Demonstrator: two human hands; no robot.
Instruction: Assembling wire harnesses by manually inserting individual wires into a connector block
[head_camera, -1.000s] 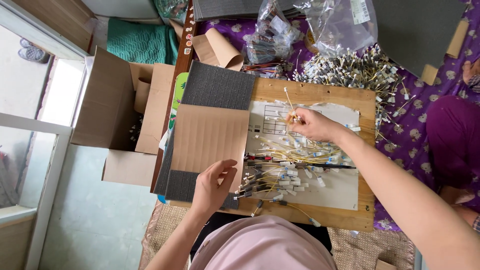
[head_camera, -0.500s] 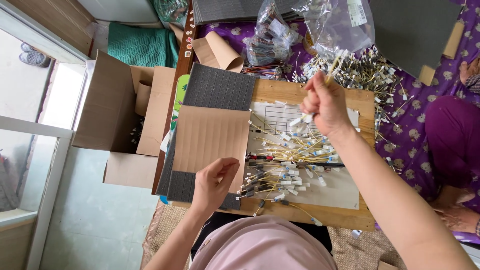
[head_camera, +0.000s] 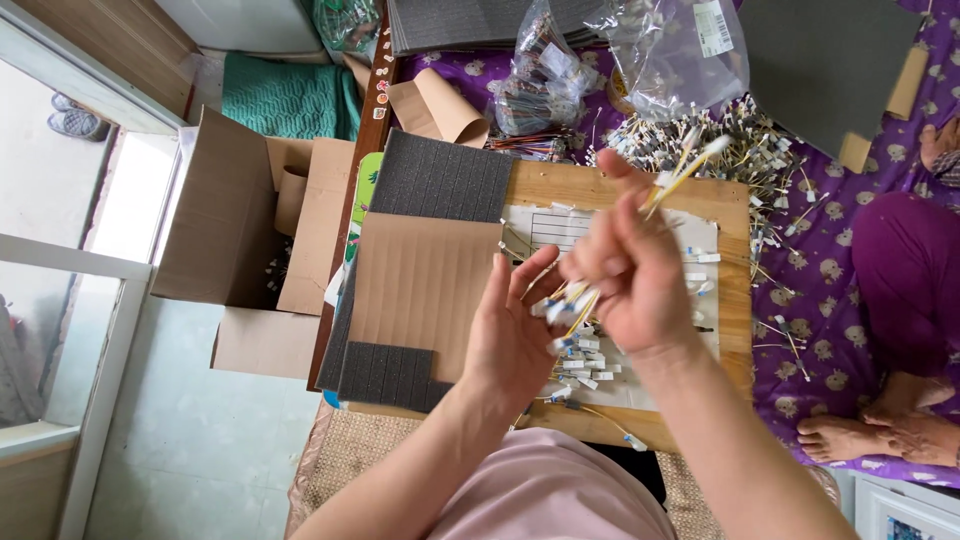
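My right hand (head_camera: 630, 270) is raised above the wooden board (head_camera: 640, 185) and is closed on a thin yellow cable with white connectors (head_camera: 686, 162) at its ends. My left hand (head_camera: 515, 330) is lifted beside it, fingers touching the cable's lower connector end (head_camera: 567, 310). Under the hands lies a pile of similar short cables (head_camera: 585, 370) on a white sheet (head_camera: 560, 228). A brown corrugated cardboard piece (head_camera: 420, 285) rests over a dark grey foam sheet (head_camera: 435, 178) at the left of the board.
An open cardboard box (head_camera: 235, 225) stands at the left on the pale floor. Clear plastic bags (head_camera: 665, 45) and a heap of loose cables (head_camera: 740, 150) lie behind the board. Another person's legs and feet (head_camera: 880, 420) rest on the purple cloth at the right.
My right hand lifted a cable from the pile and drew it toward me. My left hand left the cardboard piece and rose to meet the cable's lower end.
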